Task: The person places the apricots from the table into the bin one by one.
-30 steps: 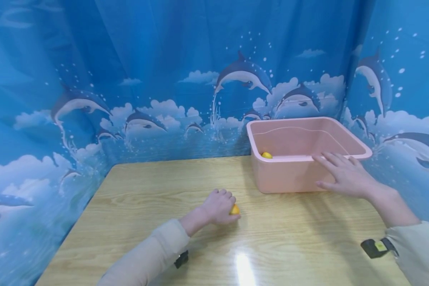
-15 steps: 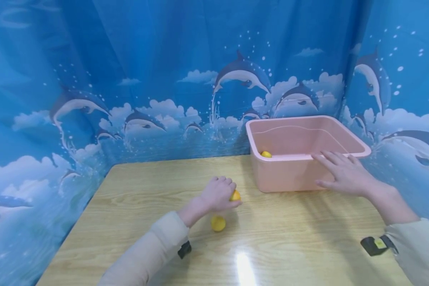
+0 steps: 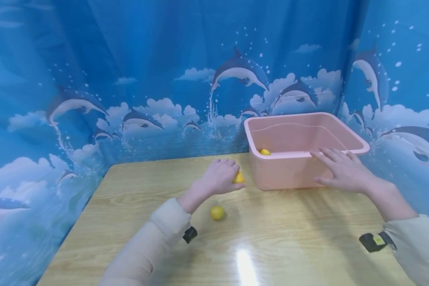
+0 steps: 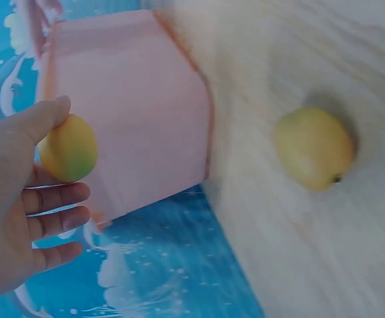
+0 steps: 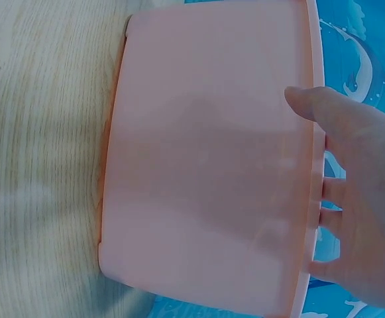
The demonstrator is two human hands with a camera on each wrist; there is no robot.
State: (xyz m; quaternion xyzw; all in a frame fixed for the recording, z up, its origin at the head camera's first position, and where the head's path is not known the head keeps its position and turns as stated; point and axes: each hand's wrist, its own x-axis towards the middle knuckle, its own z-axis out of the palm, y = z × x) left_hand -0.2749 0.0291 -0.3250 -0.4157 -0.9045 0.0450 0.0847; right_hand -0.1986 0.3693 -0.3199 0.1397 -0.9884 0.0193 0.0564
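My left hand [image 3: 221, 177] holds a small yellow mango-like fruit [image 3: 238, 178] above the table, left of the pink bin. In the left wrist view, thumb and index finger pinch that fruit [image 4: 71, 149], which is green on one side; the other fingers stay apart from it. A similar yellow fruit [image 3: 217, 213] lies on the table below the hand, and its dark stem spot shows in the left wrist view. One more yellow fruit [image 3: 265, 152] sits inside the bin [image 3: 286, 171] near its left end. My right hand [image 3: 346, 171] rests with spread fingers at the bin's front rim, thumb on the outer side.
The wood-grain table [image 3: 146, 186] ends at the back and left against a blue dolphin-print curtain [image 3: 164, 79]. The bin stands at the back right, close to the curtain. Each wrist wears a small black camera [image 3: 372, 241].
My left hand has lifted the mango-like fruit off the table and moved it away from me, toward the bin. This uncovers the fruit on the table. The right hand stays at the rim.
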